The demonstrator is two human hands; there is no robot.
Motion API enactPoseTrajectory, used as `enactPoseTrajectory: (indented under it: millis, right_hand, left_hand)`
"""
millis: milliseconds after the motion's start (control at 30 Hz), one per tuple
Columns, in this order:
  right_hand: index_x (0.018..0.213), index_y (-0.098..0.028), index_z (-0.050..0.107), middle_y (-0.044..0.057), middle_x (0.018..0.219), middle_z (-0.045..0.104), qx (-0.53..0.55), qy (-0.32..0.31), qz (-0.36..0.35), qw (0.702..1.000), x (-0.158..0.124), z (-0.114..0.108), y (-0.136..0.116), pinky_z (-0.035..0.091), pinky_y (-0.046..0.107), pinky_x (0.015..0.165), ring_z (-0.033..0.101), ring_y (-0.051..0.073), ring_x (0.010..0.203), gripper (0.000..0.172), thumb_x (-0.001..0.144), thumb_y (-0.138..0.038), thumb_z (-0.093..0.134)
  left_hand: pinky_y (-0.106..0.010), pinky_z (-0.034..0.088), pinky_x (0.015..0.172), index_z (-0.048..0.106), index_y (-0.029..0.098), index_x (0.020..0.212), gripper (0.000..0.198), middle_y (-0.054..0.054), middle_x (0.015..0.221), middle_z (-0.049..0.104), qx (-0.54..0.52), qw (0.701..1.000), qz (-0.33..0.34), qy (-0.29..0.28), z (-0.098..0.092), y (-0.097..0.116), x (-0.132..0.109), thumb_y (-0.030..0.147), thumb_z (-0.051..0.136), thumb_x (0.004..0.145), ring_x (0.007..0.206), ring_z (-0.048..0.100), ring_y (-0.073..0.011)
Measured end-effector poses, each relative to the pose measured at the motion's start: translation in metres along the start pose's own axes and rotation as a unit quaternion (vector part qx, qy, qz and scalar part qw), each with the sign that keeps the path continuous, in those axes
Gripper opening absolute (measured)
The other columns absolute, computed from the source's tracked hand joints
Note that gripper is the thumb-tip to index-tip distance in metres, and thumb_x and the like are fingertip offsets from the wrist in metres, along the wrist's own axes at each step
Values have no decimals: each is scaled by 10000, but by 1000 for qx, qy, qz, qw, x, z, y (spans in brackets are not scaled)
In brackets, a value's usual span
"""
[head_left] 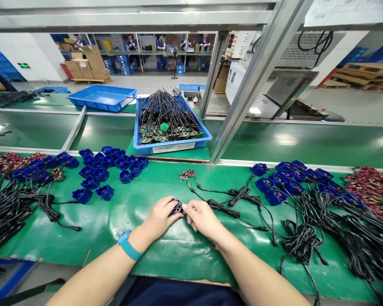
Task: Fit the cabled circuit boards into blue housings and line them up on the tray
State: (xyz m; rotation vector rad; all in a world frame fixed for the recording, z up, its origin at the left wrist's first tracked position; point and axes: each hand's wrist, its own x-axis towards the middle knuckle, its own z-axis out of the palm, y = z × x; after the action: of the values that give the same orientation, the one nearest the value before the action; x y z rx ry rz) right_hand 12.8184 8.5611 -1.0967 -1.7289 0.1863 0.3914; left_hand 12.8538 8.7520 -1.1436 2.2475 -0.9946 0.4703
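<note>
My left hand [161,216] and my right hand [201,217] meet at the middle of the green mat [140,238]. Both are closed around one small blue round housing [176,207] with a copper-wound coil part inside it. The left fingers wrap it from the left, the right fingertips pinch it from the right. A blue band sits on my left wrist. Two bare coil parts with black cables [187,174] lie just beyond my hands.
Empty blue housings [107,168] are heaped at the left. Assembled blue units with black cables [293,180] spread at the right. A blue bin of wired coils [169,123] stands behind. Cable piles lie far left [12,199]. A slanted metal post [249,85] rises at centre right.
</note>
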Motion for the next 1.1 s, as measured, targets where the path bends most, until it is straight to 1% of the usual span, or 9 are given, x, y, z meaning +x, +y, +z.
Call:
enactPoseTrajectory:
  millis: [100, 167, 267, 400, 533, 667, 767, 933, 1100]
  right_hand:
    - [714, -206, 519, -61, 479, 505, 96, -24, 40, 994, 2, 1, 0, 191, 215, 372, 321, 61, 350, 424, 774, -616, 611]
    - [710, -201, 521, -74, 465, 483, 118, -19, 50, 992, 3, 0, -1, 170, 207, 370, 292, 50, 353, 448, 732, -631, 647]
    - [706, -193, 530, -74, 463, 481, 110, -16, 50, 993, 4, -2, -1, 167, 203, 370, 289, 44, 357, 494, 703, -669, 664]
    - [739, -179, 555, -43, 519, 544, 69, -50, 44, 995, 4, -7, -2, 220, 201, 386, 361, 52, 381, 541, 724, -714, 638]
    - [736, -178, 561, -30, 519, 554, 37, -54, 37, 997, 3, -8, -2, 252, 212, 404, 400, 67, 396, 566, 742, -741, 611]
    - [721, -168, 573, -55, 481, 485, 57, -62, 34, 996, 5, -8, 1, 170, 224, 414, 297, 52, 395, 596, 719, -760, 636]
    - [730, -164, 582, -77, 481, 426, 67, -68, 27, 995, 6, -8, 1, 120, 238, 433, 226, 48, 414, 580, 723, -738, 663]
    - [696, -178, 553, -83, 496, 382, 59, -59, 25, 996, 5, -8, 1, 122, 248, 451, 222, 57, 444, 570, 718, -734, 679]
    - [677, -179, 551, -77, 512, 377, 26, -52, 20, 998, 7, -10, 4, 142, 253, 467, 228, 66, 469, 555, 740, -716, 673]
  left_hand:
    - [-411, 602, 936, 617, 170, 1178, 323, -143, 1169, 683, -6, 1000, 7, -4, -2, 3, 1, 339, 674, 908, 1075, 676, -250]
    - [-416, 594, 957, 591, 164, 1231, 362, -146, 1181, 680, -6, 1000, 12, -3, -4, 5, 1, 302, 670, 906, 1100, 668, -254]
    - [-413, 596, 950, 579, 170, 1260, 378, -145, 1180, 681, 0, 1000, 15, 7, -4, 7, 1, 289, 660, 910, 1095, 672, -253]
    - [-390, 601, 920, 597, 188, 1225, 328, -127, 1158, 684, -9, 1000, 10, 3, -3, 8, 1, 313, 649, 927, 1051, 682, -234]
    - [-398, 594, 926, 584, 175, 1227, 334, -130, 1154, 679, -14, 1000, 6, 0, -5, 8, 2, 316, 646, 931, 1056, 673, -242]
    - [-387, 595, 878, 596, 173, 1197, 300, -120, 1115, 677, -24, 1000, -2, -14, -8, 11, 4, 320, 634, 939, 1002, 669, -233]
    - [-374, 590, 861, 611, 181, 1179, 282, -107, 1093, 674, -41, 999, -13, -20, -9, 13, 6, 344, 619, 948, 977, 661, -218]
    - [-372, 585, 881, 626, 183, 1178, 283, -109, 1090, 669, -52, 998, -23, -8, -9, 15, 6, 351, 612, 951, 998, 653, -217]
    - [-369, 585, 881, 639, 174, 1155, 280, -111, 1067, 670, -49, 999, -22, -4, -10, 16, 7, 353, 625, 940, 985, 650, -220]
